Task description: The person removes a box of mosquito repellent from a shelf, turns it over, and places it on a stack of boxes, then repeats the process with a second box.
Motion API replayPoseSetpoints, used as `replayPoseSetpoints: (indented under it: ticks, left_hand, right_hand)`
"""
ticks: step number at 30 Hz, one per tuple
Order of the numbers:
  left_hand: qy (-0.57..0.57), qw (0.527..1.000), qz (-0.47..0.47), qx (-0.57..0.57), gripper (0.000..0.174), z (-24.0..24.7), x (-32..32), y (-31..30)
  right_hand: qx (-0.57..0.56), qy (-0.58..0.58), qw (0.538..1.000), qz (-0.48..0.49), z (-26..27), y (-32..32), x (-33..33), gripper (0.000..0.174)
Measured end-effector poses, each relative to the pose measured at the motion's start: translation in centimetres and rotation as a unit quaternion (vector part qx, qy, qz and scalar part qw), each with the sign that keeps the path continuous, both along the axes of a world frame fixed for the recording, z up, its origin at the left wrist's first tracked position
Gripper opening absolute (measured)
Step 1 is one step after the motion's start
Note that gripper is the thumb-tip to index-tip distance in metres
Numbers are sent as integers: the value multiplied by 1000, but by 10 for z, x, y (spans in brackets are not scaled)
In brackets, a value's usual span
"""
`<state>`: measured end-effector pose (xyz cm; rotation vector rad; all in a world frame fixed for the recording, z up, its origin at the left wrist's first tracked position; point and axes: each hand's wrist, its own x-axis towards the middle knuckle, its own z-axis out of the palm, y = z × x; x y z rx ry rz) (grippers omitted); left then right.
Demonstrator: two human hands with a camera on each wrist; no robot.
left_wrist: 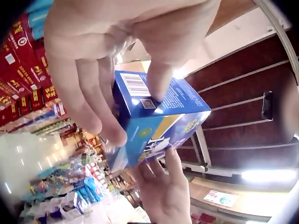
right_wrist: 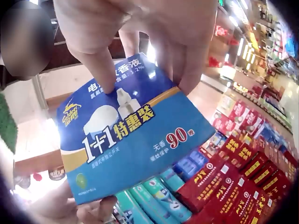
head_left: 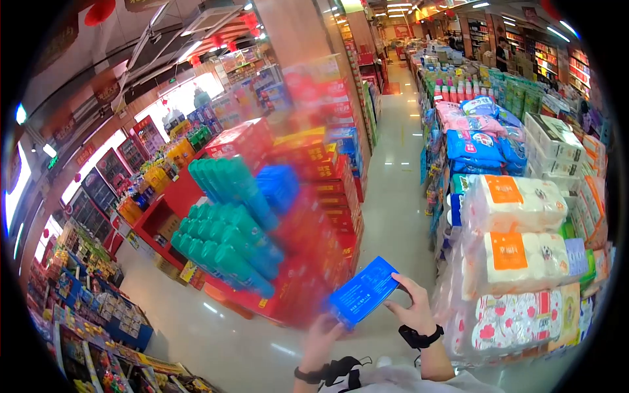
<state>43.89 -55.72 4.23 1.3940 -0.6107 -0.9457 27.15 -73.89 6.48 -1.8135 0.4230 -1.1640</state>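
Observation:
A blue box point(head_left: 363, 291) with printed text is held between both hands over the aisle. The left hand point(head_left: 321, 340) grips its lower left end; the right hand point(head_left: 414, 306) pinches its upper right corner. In the left wrist view the left hand point(left_wrist: 107, 56) has its thumb on the barcode side of the box point(left_wrist: 163, 116), and the right hand point(left_wrist: 166, 193) touches the far end. The right wrist view shows the box front point(right_wrist: 135, 135) with a yellow band, the right hand point(right_wrist: 135, 32) over its top edge and the left hand point(right_wrist: 84, 205) at its lower left.
Teal bottles point(head_left: 226, 245) and red boxes point(head_left: 337, 216) are stacked left of the hands. To the right stand tissue packs point(head_left: 517, 255) and blue bags point(head_left: 475, 150). A tiled aisle point(head_left: 393, 196) runs between them. Some shelves at the lower left hold small goods.

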Motion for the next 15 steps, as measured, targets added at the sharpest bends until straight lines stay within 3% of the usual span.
replayPoseSetpoints:
  ticks: [9, 12, 13, 15]
  left_hand:
    - [18, 999, -44, 23, 35, 15, 53, -143]
    - [1, 993, -116, -2, 34, 6, 89, -198]
    - [-21, 994, -102, -9, 32, 9, 97, -218]
    - [8, 990, -141, -7, 41, 14, 118, -262]
  right_hand:
    - [43, 13, 998, -54, -28, -116, 43, 66]
    - [37, 9, 990, -137, -25, -157, 64, 63]
    - [49, 29, 988, -146, -26, -172, 66, 65]
    - [90, -12, 984, -153, -20, -205, 78, 68]
